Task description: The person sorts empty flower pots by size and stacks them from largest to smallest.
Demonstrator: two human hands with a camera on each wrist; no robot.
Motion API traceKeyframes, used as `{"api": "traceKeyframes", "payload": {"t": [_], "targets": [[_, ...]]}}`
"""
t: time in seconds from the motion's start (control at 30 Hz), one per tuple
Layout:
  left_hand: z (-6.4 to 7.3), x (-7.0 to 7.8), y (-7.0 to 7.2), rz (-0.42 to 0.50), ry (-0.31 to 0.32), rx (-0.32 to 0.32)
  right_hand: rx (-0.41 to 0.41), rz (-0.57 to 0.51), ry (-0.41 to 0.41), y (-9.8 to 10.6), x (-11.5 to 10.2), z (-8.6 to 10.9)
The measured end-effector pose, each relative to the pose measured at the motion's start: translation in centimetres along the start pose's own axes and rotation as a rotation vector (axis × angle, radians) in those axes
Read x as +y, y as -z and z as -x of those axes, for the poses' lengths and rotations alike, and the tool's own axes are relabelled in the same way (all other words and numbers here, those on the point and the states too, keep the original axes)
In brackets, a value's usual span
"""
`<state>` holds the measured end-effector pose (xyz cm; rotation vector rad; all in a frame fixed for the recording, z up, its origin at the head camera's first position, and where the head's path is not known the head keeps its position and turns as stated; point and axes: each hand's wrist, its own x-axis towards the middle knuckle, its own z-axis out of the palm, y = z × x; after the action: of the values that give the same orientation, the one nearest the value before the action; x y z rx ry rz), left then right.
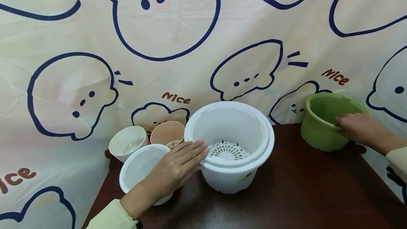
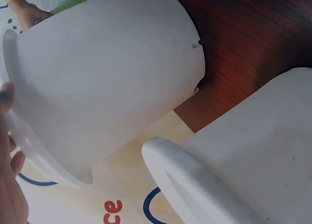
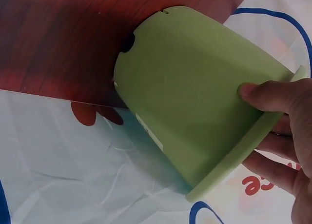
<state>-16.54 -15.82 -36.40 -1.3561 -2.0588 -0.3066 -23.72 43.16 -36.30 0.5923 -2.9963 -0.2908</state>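
On the dark table's middle stands a large white flowerpot [image 1: 227, 181], with a second white pot [image 1: 232, 123] nested inside it and a slotted bottom showing. My left hand [image 1: 175, 169] rests on its left rim, fingers nearly straight. At the far right, my right hand [image 1: 362, 130] grips the rim of a green flowerpot [image 1: 321, 133]. The right wrist view shows the thumb [image 3: 261, 94] on the green pot's outer wall and the other fingers on the inner side of its rim. The green pot's base is at the table's right edge.
A smaller white pot [image 1: 140, 165] stands left of the large one, partly hidden by my left forearm. Behind it are a cream pot [image 1: 119, 151] and a peach-coloured pot [image 1: 166, 131]. A cartoon-printed cloth [image 1: 178, 77] hangs right behind the table [image 1: 286, 193].
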Motion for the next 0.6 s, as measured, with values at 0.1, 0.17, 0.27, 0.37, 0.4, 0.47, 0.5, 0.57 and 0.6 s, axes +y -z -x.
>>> {"api": "traceKeyframes", "payload": {"t": [0.1, 0.17, 0.27, 0.37, 0.4, 0.47, 0.5, 0.57, 0.6], "targets": [[0.1, 0.0, 0.0, 0.004, -0.002, 0.002, 0.025, -0.002, 0.012, 0.0, 0.0, 0.2], [0.0, 0.0, 0.0, 0.005, -0.003, 0.001, 0.046, 0.005, 0.017, 0.2, 0.1, 0.2], [-0.1, 0.0, 0.1, 0.007, -0.002, -0.003, 0.071, 0.025, -0.001, 0.4, 0.1, 0.2], [-0.1, 0.1, 0.1, 0.006, -0.003, -0.005, 0.093, 0.061, -0.026, 0.7, -0.1, 0.1], [0.0, 0.1, 0.1, 0.004, -0.003, -0.004, 0.095, 0.07, -0.038, 0.8, -0.2, 0.1], [0.0, 0.0, 0.1, 0.003, -0.005, -0.001, 0.115, 0.078, -0.048, 1.1, -0.3, 0.0], [0.0, 0.0, 0.1, 0.002, -0.006, 0.001, 0.127, 0.077, -0.048, 1.3, -0.4, 0.0], [0.0, 0.0, 0.0, 0.003, -0.007, 0.003, 0.145, 0.08, -0.054, 1.6, -0.5, 0.0], [0.0, 0.0, 0.0, 0.003, -0.008, 0.004, 0.152, 0.082, -0.058, 1.8, -0.5, 0.0]]}}
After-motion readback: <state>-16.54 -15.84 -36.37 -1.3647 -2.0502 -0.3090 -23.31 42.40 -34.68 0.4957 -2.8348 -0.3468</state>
